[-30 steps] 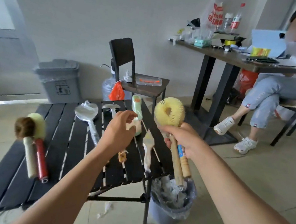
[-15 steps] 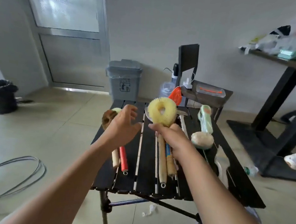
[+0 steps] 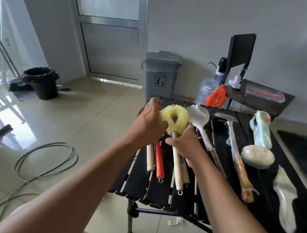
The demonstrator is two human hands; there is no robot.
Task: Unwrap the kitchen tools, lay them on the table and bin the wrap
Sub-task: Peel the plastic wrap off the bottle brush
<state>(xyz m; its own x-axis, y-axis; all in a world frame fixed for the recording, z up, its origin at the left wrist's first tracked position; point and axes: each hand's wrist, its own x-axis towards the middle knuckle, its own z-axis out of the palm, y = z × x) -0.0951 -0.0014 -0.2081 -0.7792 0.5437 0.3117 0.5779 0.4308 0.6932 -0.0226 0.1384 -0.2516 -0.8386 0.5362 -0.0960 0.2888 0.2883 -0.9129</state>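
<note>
At about twelve o'clock from my hands, the grey bin [image 3: 160, 73] shows faint letters, maybe "WASTE HERE", above a litter pictogram.

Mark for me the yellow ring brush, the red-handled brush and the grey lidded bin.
yellow ring brush [image 3: 182, 117]: head view, on the bristles at the right of the ring.
red-handled brush [image 3: 158, 160]: head view, on the middle of the red handle.
grey lidded bin [image 3: 160, 73]: head view, on the front wall above the label.
</note>
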